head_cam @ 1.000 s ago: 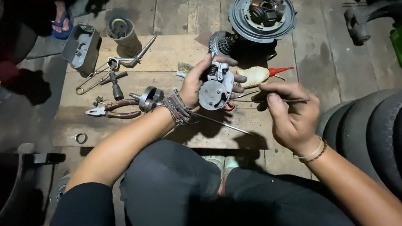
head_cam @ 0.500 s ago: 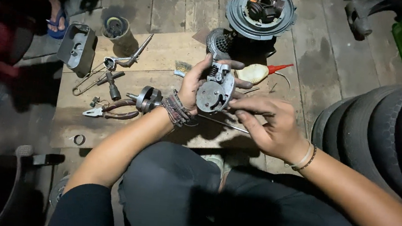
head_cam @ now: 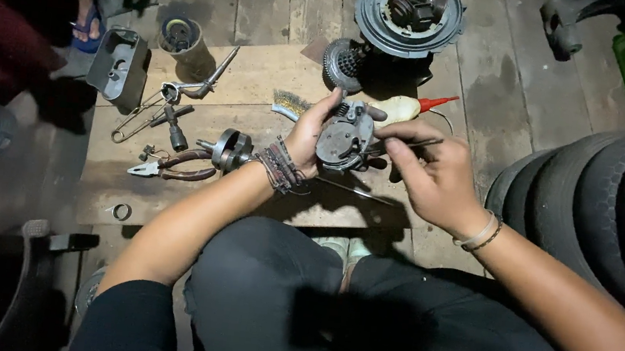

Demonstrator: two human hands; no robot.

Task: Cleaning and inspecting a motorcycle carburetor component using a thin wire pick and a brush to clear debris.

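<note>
- One round metal part [head_cam: 345,136] sits at the middle of everything, held up in the air above the wooden board [head_cam: 260,85], its flat face turned up toward you.
- Your left hand [head_cam: 309,133] has it: the fingers wrap over the far edge and the thumb presses the near edge, so that hand is closed on the part from its left side.
- A thin rod-like tool [head_cam: 409,143] lies nearly level, its long axis running left to right, with its tip touching the right side of the part.
- Your right hand [head_cam: 428,176] pinches that tool between thumb and fingertips, just right of the part, wrist bent slightly inward; both hands are equally close to the part.
- Just beyond the part lie a wire brush [head_cam: 289,105] and a squeeze bottle with a red spout [head_cam: 408,108].
- Left of the part, on the board, rest a metal ring [head_cam: 232,148] and a pair of pliers [head_cam: 170,170].
- Far beyond the part stands a large round engine plate [head_cam: 409,11]; well to its right, a stack of tyres [head_cam: 603,206].
</note>
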